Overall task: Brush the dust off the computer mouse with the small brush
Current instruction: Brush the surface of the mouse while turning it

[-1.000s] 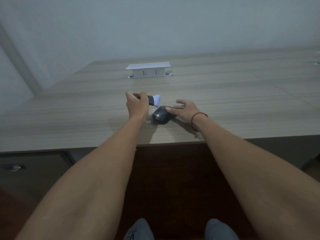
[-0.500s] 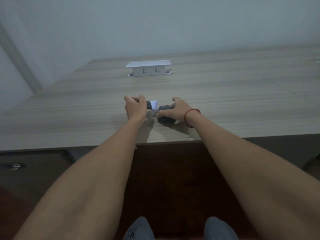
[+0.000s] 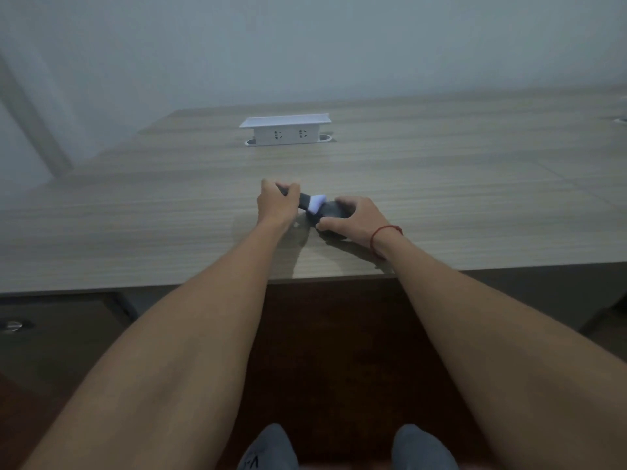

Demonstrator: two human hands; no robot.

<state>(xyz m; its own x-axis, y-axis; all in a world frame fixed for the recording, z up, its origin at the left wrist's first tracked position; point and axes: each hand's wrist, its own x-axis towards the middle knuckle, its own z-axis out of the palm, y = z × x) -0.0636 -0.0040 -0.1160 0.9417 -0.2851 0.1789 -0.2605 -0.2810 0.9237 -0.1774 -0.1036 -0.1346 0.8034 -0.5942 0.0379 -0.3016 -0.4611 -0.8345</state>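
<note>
A dark computer mouse (image 3: 334,211) lies on the wooden desk (image 3: 169,215) near its front edge. My right hand (image 3: 353,217), with a red string at the wrist, grips the mouse from the right and covers most of it. My left hand (image 3: 276,203) is closed around the dark handle of a small brush (image 3: 310,202). The brush's pale bristles rest against the left top of the mouse.
A white pop-up socket box (image 3: 285,130) stands raised further back on the desk. Below the front edge are a dark drawer front (image 3: 51,334) with a lock at the left, and my two grey-socked feet (image 3: 268,449) on the floor.
The mouse has been turned and gripped more fully by my right hand. The brush bristles moved right onto the mouse's top. Both hands shifted slightly away from the front edge.
</note>
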